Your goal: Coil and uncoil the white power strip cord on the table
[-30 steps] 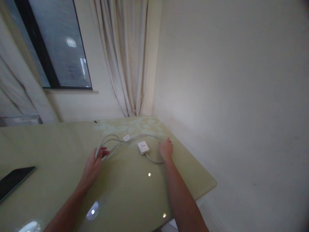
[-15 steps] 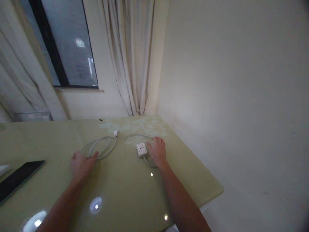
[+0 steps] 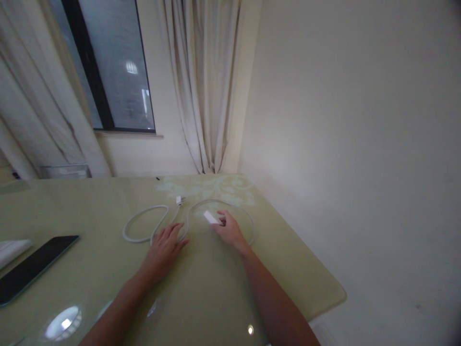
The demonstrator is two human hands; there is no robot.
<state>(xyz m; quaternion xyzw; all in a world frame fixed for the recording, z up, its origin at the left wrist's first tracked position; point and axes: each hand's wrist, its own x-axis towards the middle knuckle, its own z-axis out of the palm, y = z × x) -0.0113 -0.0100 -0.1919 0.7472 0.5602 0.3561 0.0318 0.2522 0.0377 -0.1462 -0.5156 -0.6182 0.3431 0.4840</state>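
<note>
A white extension cord [image 3: 144, 225] lies in loops on the pale green glass table [image 3: 201, 288]. Its small plug [image 3: 178, 200] rests at the far end of the loops. My right hand [image 3: 228, 232] grips the white square socket block [image 3: 211, 217] and holds it tilted, just above the tabletop. My left hand [image 3: 163, 247] lies flat with fingers stretched out, its fingertips on the cord where the two loops meet. The cord curves round behind my right hand to the right.
A dark tablet [image 3: 34, 266] lies at the table's left edge, with a white object [image 3: 10, 250] beside it. A curtain [image 3: 205, 86] hangs in the corner behind the table, next to a dark window [image 3: 115, 67]. A bare wall [image 3: 360, 144] runs along the right.
My right hand has closed on the socket block and lifted it toward the left. My left hand moved right onto the cord. The cord now lies in wider loops.
</note>
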